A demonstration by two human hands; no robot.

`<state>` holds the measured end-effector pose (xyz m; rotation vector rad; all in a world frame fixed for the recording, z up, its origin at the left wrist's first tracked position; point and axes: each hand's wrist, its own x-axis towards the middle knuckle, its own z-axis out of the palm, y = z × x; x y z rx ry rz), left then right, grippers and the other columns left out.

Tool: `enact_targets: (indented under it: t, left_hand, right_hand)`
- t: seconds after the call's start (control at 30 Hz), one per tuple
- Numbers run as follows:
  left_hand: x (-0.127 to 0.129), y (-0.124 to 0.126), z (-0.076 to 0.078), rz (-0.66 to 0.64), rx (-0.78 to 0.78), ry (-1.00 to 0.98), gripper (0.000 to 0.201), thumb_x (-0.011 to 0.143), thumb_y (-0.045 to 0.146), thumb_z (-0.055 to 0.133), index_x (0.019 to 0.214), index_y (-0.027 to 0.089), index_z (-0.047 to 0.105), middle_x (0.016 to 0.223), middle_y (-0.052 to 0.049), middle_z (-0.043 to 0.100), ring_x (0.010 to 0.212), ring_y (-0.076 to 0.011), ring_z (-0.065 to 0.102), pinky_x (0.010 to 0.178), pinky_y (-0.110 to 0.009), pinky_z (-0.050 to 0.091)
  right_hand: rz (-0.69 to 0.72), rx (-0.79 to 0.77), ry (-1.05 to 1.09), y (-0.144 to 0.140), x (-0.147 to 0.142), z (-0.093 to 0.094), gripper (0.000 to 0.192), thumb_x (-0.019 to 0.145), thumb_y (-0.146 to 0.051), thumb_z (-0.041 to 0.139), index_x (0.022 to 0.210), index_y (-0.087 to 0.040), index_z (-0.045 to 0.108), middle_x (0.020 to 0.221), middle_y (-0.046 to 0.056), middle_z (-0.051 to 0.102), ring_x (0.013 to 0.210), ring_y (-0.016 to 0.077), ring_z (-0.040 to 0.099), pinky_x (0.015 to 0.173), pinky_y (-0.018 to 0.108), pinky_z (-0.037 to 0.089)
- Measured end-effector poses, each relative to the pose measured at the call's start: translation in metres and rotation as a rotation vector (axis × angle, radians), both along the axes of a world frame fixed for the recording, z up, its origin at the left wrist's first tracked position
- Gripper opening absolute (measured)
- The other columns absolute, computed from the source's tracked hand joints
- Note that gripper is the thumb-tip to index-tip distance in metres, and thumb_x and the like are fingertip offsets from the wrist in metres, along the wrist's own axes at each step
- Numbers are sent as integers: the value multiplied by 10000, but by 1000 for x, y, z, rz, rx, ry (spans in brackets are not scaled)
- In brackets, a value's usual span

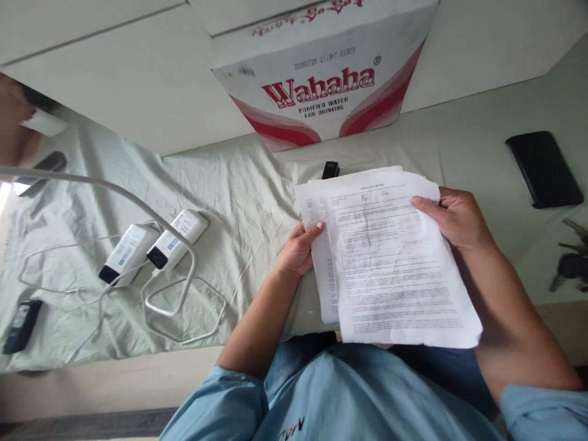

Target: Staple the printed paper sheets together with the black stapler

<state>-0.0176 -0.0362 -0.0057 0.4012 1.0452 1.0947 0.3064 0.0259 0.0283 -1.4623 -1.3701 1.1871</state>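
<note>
Pinched by thumb and fingers of left hand (299,250) at left edge, likewise by right hand (459,215) at upper right edge: printed paper sheets (390,263), overlapped, above near edge of worktop (250,202). Right fingers largely hidden behind paper. Rear sheet mostly covered by front sheet; exact count unclear. Body text too fine to read. Just beyond top edge: small black object (330,169), lower end covered. At right: keys (573,260), cut off by frame. At top: carton (326,86), upper part out of view.

Head-height view, looking forward and down
</note>
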Motion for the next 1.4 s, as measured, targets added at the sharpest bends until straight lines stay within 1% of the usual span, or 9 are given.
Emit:
enact_targets:
  t: [0.1, 0.2, 0.4, 0.53, 0.73, 0.93, 1.1, 1.27, 1.4]
  left_hand:
    - [0, 0, 0, 9, -8, -8, 551, 642, 394, 1097, 1052, 132, 837, 921, -115, 880, 799, -306, 863, 798, -414, 750]
    - [1, 0, -1, 2, 0, -20, 524, 643, 373, 1093, 1036, 130, 846, 901, -112, 874, 815, -315, 865, 812, -420, 751]
    - [1, -3, -9, -12, 12, -26, 501, 641, 439, 1087, 975, 147, 854, 910, -136, 871, 1054, -425, 866, 947, -524, 743]
    - [-1, -3, -11, -12, 15, -32, 458, 652, 432, 1078, 929, 154, 843, 905, -139, 870, 1146, -450, 845, 985, -548, 734]
    - [-1, -4, -12, -19, 21, -24, 463, 667, 477, 1077, 906, 162, 835, 879, -129, 868, 1132, -441, 852, 988, -554, 735]
    - [0, -4, -12, -7, 32, -30, 489, 706, 494, 1061, 991, 166, 835, 1041, -142, 892, 1147, -426, 852, 985, -528, 738]
    - [1, -3, -8, -5, 7, -9, 543, 660, 570, 1075, 937, 172, 831, 973, -117, 891, 1100, -409, 866, 965, -499, 747]
    - [3, -4, -8, 23, -3, -14, 545, 691, 563, 1060, 978, 169, 817, 957, -120, 887, 1125, -418, 860, 977, -509, 742]
    - [3, -4, -10, 48, -13, -18, 525, 714, 572, 1046, 956, 178, 796, 935, -104, 885, 1126, -407, 862, 982, -489, 742]
  right_hand:
    - [29, 84, -45, 1, 2, 0, 405, 829, -660, 927, 817, -267, 829, 770, 14, 796, 687, 222, 716, 613, 364, 562]
    - [41, 143, -79, 1, 0, 3, 422, 862, -685, 896, 815, -272, 825, 742, 11, 761, 663, 207, 680, 604, 360, 529]
    - [52, 178, -75, -1, -5, 4, 401, 885, -668, 880, 820, -277, 823, 728, 5, 738, 653, 199, 656, 604, 355, 491]
    - [86, 165, -67, -3, -9, 5, 429, 884, -697, 869, 819, -275, 822, 736, 4, 748, 651, 193, 654, 607, 348, 488]
    - [87, 158, -40, -4, -13, 4, 414, 877, -703, 876, 840, -292, 842, 761, 0, 771, 655, 197, 665, 616, 355, 495]
    - [79, 135, -17, -5, -14, 3, 356, 892, -647, 887, 851, -294, 860, 760, -9, 773, 670, 189, 666, 629, 344, 495]
    - [84, 127, -21, -6, -13, 2, 324, 909, -624, 882, 878, -302, 870, 794, -12, 792, 691, 189, 683, 643, 342, 515]
    - [75, 137, -47, -6, -14, 2, 335, 917, -632, 868, 873, -300, 861, 790, -9, 790, 700, 201, 697, 645, 348, 528]
    - [76, 136, -58, -6, -15, 2, 336, 923, -631, 855, 883, -298, 858, 787, -8, 793, 694, 202, 700, 636, 347, 542]
